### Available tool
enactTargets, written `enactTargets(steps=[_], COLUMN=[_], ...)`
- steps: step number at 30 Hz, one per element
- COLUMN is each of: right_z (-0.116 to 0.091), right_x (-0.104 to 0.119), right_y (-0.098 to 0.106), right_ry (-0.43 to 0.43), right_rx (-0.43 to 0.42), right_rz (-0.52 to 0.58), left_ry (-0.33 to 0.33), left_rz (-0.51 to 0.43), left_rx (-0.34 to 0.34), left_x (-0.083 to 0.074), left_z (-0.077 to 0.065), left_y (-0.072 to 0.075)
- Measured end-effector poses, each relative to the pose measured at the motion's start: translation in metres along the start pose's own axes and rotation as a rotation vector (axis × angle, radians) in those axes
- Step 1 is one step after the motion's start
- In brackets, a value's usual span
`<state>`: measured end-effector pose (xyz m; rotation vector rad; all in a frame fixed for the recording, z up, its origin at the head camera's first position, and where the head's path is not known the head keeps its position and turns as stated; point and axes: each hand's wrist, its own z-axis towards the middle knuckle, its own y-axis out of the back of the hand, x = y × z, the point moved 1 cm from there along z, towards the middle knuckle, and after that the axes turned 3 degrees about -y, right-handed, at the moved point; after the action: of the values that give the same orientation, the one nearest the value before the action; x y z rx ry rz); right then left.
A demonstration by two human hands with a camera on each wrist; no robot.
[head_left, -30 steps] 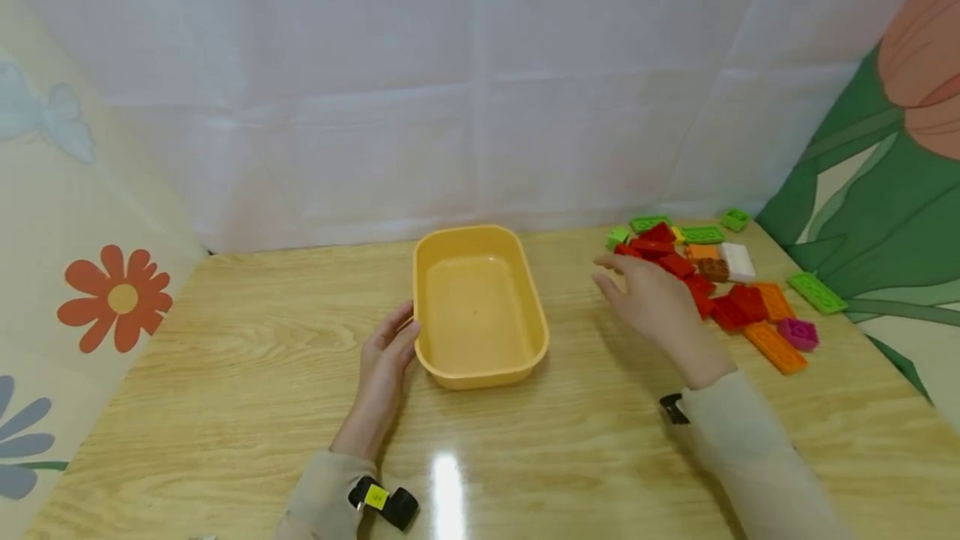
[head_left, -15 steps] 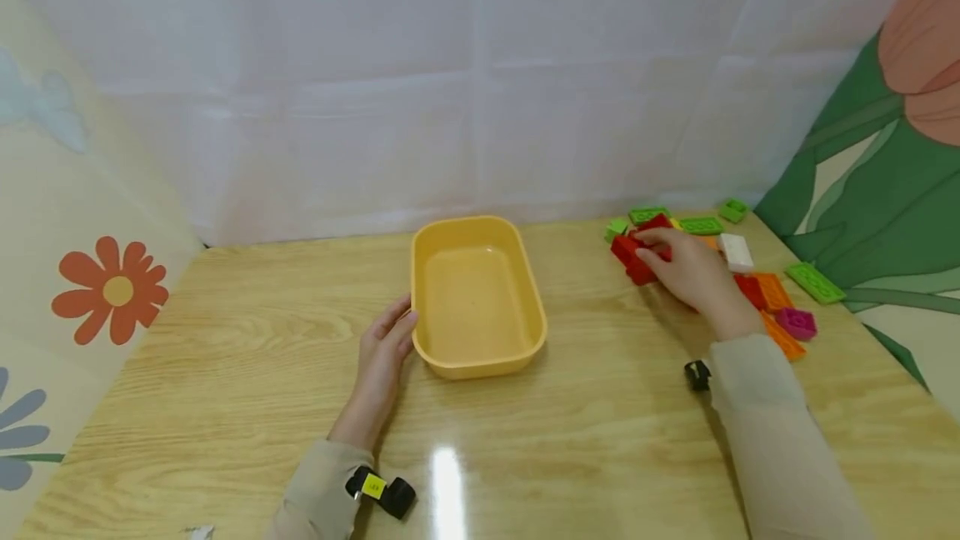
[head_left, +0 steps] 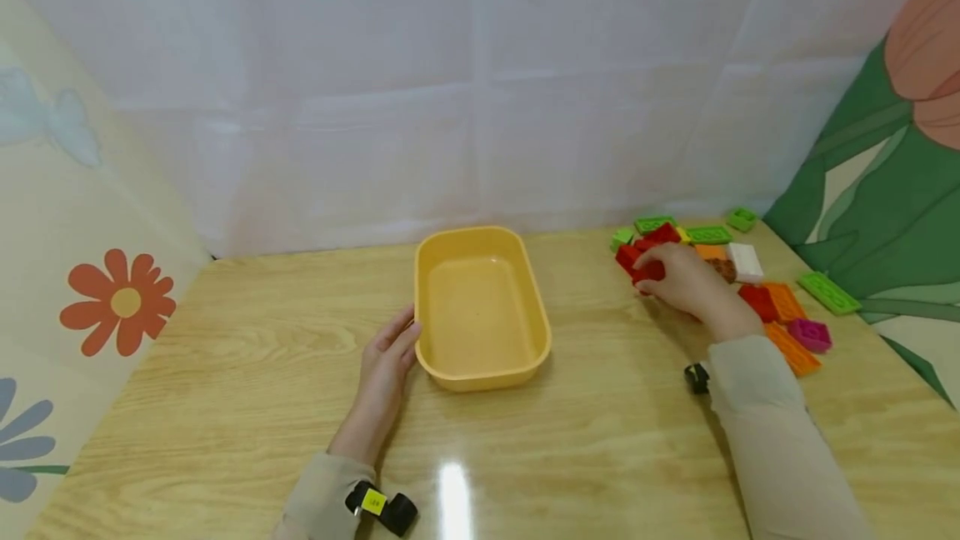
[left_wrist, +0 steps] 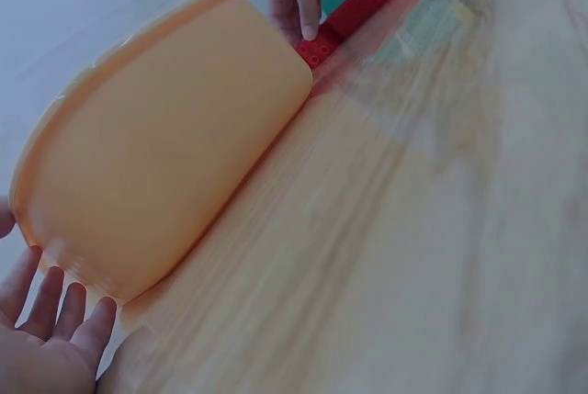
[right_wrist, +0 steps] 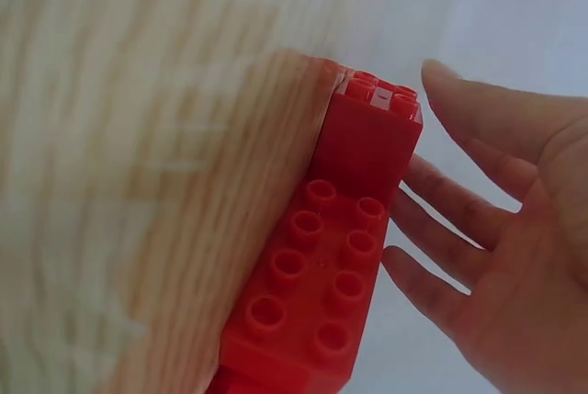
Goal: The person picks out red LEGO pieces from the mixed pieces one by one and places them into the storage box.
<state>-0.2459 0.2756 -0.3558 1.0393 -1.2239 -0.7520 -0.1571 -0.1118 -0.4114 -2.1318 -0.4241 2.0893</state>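
A yellow rectangular bin stands on the wooden table, its inside bare. My left hand rests against its left side, fingertips on the outer wall, as the left wrist view shows with the bin tipped in that view. Over at the pile, my right hand reaches among red building bricks. In the right wrist view the right hand's fingers lie along the side of a small red brick, thumb spread near its studded top. A longer studded red brick lies beside that one.
Around the red bricks lie green plates, orange plates, a white brick, a brown brick and a magenta brick. White cloth hangs behind the table, with a printed panel at the right.
My right hand has moved from just left of the pile in among the red bricks, its fingers spread around one. The left hand has stayed at the bin.
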Motion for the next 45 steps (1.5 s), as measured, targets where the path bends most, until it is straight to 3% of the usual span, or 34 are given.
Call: enactTargets(steps=[10,15,23,29,37,45], right_z=[0.002,0.001,-0.001,-0.001,0.003,-0.001], right_x=[0.005,0.006,0.008,0.007,0.007,0.022], right_y=[-0.005,-0.003,-0.002,0.001,0.006,0.008], right_ry=[-0.029,-0.065,-0.06,-0.049,-0.034,0.0], right_rx=[0.023,0.025,0.038,0.058,0.061,0.019], right_rz=[-0.052,-0.076,-0.079,-0.066,-0.039,-0.021], left_ry=[-0.042,-0.065,-0.057,-0.06,-0.038,-0.01], left_rz=[0.076,0.115,0.08,0.108,0.055,0.03], left_rx=[0.043,0.022,0.035,0.101,0.175,0.161], left_x=[-0.002,-0.004,-0.003,-0.001,-0.001,0.0], left_z=[0.0,-0.001,-0.002,-0.004,-0.005,-0.005], left_y=[0.001,0.0,-0.009,-0.013,-0.014,-0.014])
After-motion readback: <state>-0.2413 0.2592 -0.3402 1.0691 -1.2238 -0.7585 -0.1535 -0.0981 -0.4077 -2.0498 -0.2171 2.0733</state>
